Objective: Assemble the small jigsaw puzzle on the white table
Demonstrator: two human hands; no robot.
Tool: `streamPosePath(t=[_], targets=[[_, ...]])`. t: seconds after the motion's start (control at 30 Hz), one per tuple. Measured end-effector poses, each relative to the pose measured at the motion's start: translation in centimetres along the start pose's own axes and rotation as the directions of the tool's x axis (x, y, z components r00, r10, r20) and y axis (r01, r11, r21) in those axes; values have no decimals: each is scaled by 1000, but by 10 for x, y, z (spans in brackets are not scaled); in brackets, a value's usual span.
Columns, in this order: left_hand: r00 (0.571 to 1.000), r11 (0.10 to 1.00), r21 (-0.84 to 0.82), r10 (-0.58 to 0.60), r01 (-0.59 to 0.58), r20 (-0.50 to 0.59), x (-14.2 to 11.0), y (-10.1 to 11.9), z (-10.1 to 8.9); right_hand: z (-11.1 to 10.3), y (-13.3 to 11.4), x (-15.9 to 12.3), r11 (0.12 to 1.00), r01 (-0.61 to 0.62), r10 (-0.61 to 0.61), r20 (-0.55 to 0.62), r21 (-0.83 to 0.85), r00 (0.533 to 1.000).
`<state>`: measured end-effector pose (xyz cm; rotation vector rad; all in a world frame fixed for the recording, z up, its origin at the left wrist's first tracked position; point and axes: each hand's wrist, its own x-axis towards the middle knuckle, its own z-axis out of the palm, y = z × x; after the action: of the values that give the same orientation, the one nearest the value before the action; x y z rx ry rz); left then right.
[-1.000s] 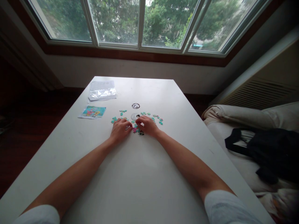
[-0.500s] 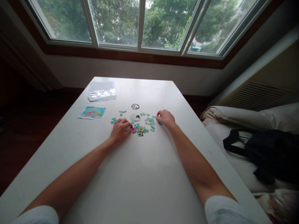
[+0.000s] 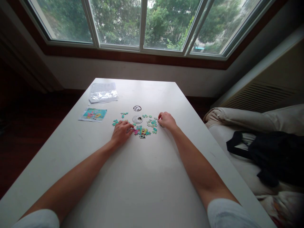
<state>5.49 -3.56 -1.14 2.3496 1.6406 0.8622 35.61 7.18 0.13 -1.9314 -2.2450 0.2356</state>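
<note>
A partly joined jigsaw puzzle, with a yellow cartoon figure and pink parts, lies on the white table. My left hand rests at its left side, fingers curled and the thumb and index tips pressed to the pink edge. To the right, my right hand is closed in a pinch at the outer edge of the loose pieces. Whatever is between those fingertips is too small to make out clearly. Loose teal puzzle pieces lie between the puzzle and my right hand. More teal pieces sit just beyond my left hand.
Two round metal-rimmed fittings, a nearer disc and a farther one, are set in the table. A cartoon picture sheet and a clear plastic bag over papers lie left. A sofa with dark cloth stands right.
My right hand has moved from over the joined puzzle to the loose pieces on the right, uncovering the yellow figure. In the last half second it shifted only slightly. My left hand stays at the puzzle's edge.
</note>
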Motion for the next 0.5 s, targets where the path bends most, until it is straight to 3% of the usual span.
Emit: streamPosePath(t=[0.2, 0.5], targets=[[999, 999, 22, -31, 32, -16, -1, 0, -1, 9, 5, 5, 996, 31, -25, -68, 82, 997], [999, 999, -6, 47, -47, 25, 0, 3, -1, 18, 6, 4, 968, 99, -22, -314, 231, 949]])
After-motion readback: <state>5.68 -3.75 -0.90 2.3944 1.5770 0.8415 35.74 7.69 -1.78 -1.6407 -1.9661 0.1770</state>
